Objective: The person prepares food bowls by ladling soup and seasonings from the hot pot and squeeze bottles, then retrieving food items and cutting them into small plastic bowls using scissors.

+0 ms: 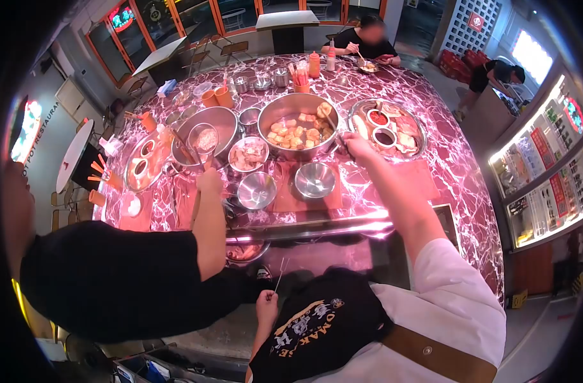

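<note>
My right hand point(356, 145) is closed at the right rim of a large metal pot point(264, 138) and holds a metal utensil point(331, 120). A pale piece of food point(323, 110) is at the utensil's far end, beside the pot's inner wall. Browned chunks point(298, 133) sit in liquid in the pot. Low in front of my apron, my left hand point(266, 307) grips a thin two-pronged fork point(280, 276), points upward. A round platter point(416, 121) with sliced food and two small sauce bowls lies right of the pot.
A co-worker's hand point(208, 182) holds a strainer point(206, 139) in a second pot point(231, 121) on the left. Two metal bowls point(316, 180) and a bowl of meat point(249, 154) stand near the counter edge point(304, 226). A seated person point(368, 41) eats across the marble table.
</note>
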Demonstrator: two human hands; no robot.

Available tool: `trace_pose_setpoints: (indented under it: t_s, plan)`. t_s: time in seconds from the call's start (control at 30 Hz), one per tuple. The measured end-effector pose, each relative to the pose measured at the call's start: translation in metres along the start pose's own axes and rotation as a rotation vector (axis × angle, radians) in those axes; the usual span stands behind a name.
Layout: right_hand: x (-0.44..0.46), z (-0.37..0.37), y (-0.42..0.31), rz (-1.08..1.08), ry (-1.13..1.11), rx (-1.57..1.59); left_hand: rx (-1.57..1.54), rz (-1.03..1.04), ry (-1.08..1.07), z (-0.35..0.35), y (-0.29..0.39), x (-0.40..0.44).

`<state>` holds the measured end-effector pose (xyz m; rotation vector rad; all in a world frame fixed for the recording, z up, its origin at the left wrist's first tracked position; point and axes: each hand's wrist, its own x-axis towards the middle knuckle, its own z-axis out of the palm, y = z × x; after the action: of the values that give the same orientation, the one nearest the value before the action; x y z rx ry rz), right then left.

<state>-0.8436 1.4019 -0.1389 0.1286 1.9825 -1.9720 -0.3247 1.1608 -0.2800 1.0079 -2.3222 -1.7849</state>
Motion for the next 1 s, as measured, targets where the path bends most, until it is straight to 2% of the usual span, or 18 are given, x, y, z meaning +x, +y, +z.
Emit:
trace_pose_setpoints:
  t_s: [0.1, 0.17, 0.23, 0.3, 0.37, 0.43, 0.5, 0.53, 0.6, 0.67, 0.73, 0.77, 0.83, 0.87, 0.9, 0.93, 0.97, 1.0]
  plan:
    - [0.016, -0.027, -0.024, -0.049, -0.049, -0.138, -0.06, -0.032, 0.069, 0.007, -0.016, -0.003]
    - [0.007, -0.029, -0.043, -0.06, -0.013, -0.084, -0.057, 0.016, 0.151, 0.01, -0.011, -0.014]
    - [0.034, -0.036, -0.029, -0.078, -0.098, 0.057, -0.07, -0.077, 0.177, 0.008, -0.019, -0.026]
    - [0.019, -0.022, -0.023, -0.059, -0.082, 0.088, -0.233, -0.146, 0.202, 0.013, -0.021, -0.044]
    - [0.043, -0.014, 0.021, -0.027, -0.174, -0.007, -0.199, -0.167, 0.278, 0.014, -0.032, -0.061]
    - [0.032, 0.002, 0.043, 0.145, -0.174, 0.113, -0.186, -0.099, 0.293, 0.008, -0.034, -0.091]
    - [0.02, 0.019, 0.061, 0.051, -0.175, -0.017, -0.105, -0.158, 0.331, -0.002, -0.045, -0.115]
    - [0.013, 0.028, 0.065, 0.05, -0.174, 0.074, -0.162, -0.212, 0.377, -0.007, -0.064, -0.126]
    - [0.007, 0.038, 0.069, 0.054, -0.16, 0.024, -0.24, -0.303, 0.409, -0.022, -0.083, -0.148]
    - [0.017, 0.039, 0.082, 0.009, -0.094, -0.061, -0.241, -0.339, 0.356, -0.043, -0.099, -0.167]
    - [0.007, 0.045, 0.071, -0.076, 0.021, -0.196, -0.291, -0.371, 0.488, -0.065, -0.134, -0.18]
    - [0.004, 0.045, 0.071, -0.114, 0.091, -0.198, -0.402, -0.341, 0.565, -0.075, -0.172, -0.183]
    - [-0.018, 0.046, 0.055, -0.079, 0.185, -0.224, -0.528, -0.381, 0.66, -0.099, -0.2, -0.186]
    - [0.021, 0.016, 0.088, -0.21, 0.159, -0.316, -0.638, -0.419, 0.551, -0.125, -0.235, -0.188]
    - [-0.011, 0.02, 0.074, -0.281, 0.279, -0.436, -0.66, -0.419, 0.585, -0.138, -0.252, -0.186]
    - [-0.01, 0.001, 0.072, -0.158, 0.341, -0.723, -0.693, -0.416, 0.659, -0.155, -0.264, -0.181]
    - [0.01, -0.03, 0.11, -0.492, 0.41, -0.447, -0.729, -0.415, 0.745, -0.175, -0.274, -0.179]
    - [-0.006, -0.044, 0.104, -0.502, 0.472, -0.608, -0.678, -0.457, 0.778, -0.201, -0.269, -0.172]
